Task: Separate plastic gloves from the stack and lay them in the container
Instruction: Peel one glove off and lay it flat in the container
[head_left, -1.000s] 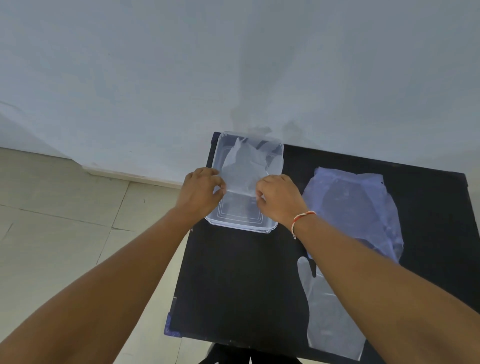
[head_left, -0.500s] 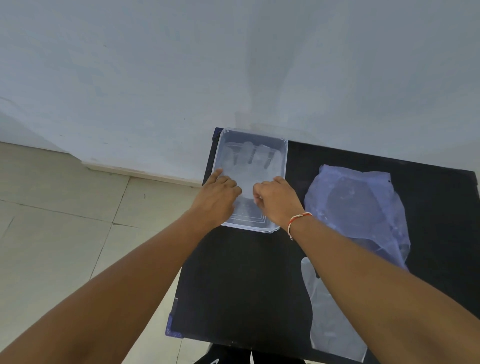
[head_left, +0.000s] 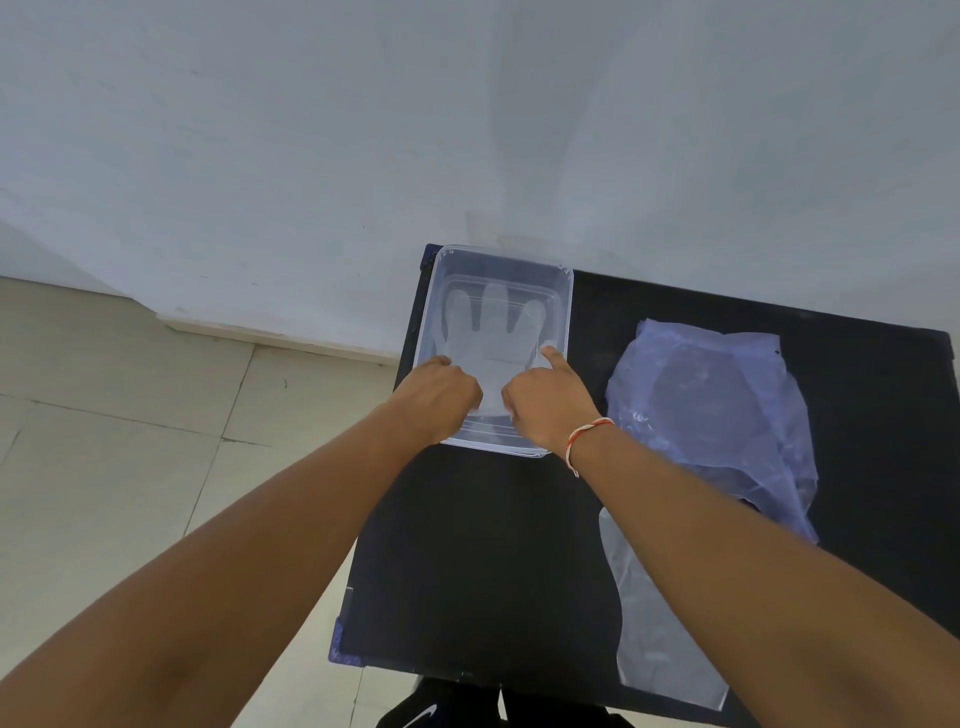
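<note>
A clear plastic container (head_left: 567, 291) stands at the far left corner of the black table (head_left: 467, 561). One translucent plastic glove (head_left: 493, 332) lies flat inside it, fingers spread toward the wall. My left hand (head_left: 436, 395) and my right hand (head_left: 545, 400) are both at the glove's cuff end in the near part of the container, fingers curled down onto it. One finger of the right hand stretches out along the glove's edge. The stack of gloves (head_left: 649, 639) lies at the near right of the table, partly hidden under my right forearm.
A crumpled bluish plastic bag (head_left: 717, 405) lies on the table to the right of the container, beyond the stack. A pale wall (head_left: 467, 130) rises right behind the table. Tiled floor (head_left: 130, 441) lies to the left, past the table's edge.
Both hands lowered the raised, crumpled glove into the container. It now lies flat with its fingers spread, and the hands have dropped to its cuff end.
</note>
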